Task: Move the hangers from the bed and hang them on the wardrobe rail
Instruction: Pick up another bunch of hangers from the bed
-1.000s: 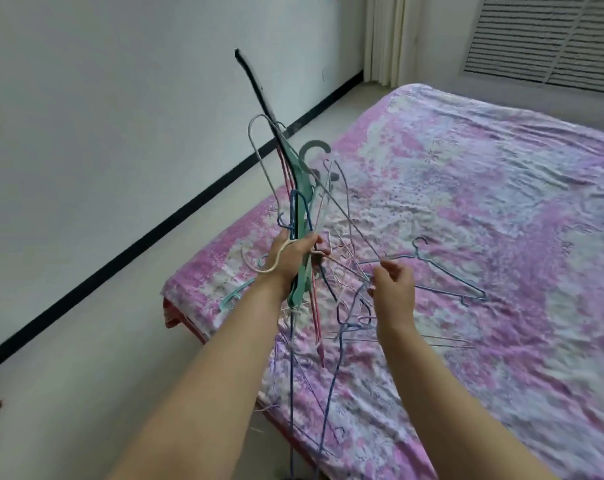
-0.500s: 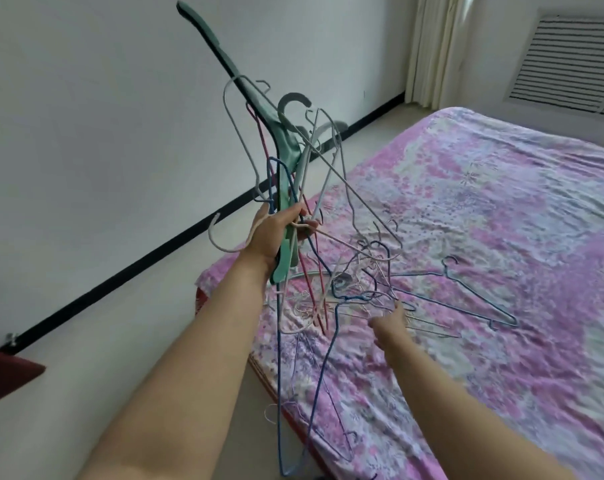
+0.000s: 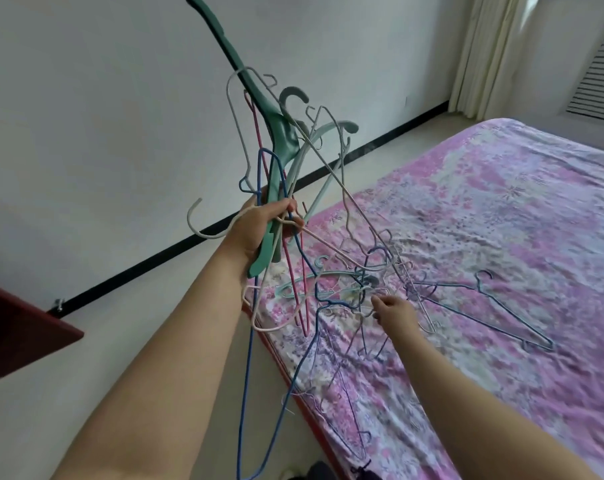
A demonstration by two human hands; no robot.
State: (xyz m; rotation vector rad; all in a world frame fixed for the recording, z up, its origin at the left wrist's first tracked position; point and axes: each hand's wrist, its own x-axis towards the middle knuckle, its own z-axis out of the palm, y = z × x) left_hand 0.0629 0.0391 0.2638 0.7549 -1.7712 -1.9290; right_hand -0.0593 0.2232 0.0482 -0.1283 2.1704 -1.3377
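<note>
My left hand (image 3: 264,225) is shut on a tangled bundle of hangers (image 3: 280,140), held up above the bed's left corner: green plastic ones pointing up, with blue, red and pale wire ones dangling. My right hand (image 3: 394,311) reaches low over the pink floral bed (image 3: 501,220), fingers spread at the wire hangers lying there; I see nothing gripped in it. A blue wire hanger (image 3: 484,306) lies flat on the bed to the right of that hand. A light green hanger (image 3: 304,287) rests near the bed's corner. The wardrobe rail is out of view.
A white wall with a black skirting (image 3: 155,261) runs along the left. A dark red furniture corner (image 3: 20,336) juts in at the left edge. Cream curtains (image 3: 484,53) and a slatted vent (image 3: 598,84) stand at the far right.
My left hand has lifted the bundle higher and to the left. My right hand let go of a wire hanger and dropped toward those lying on the bed.
</note>
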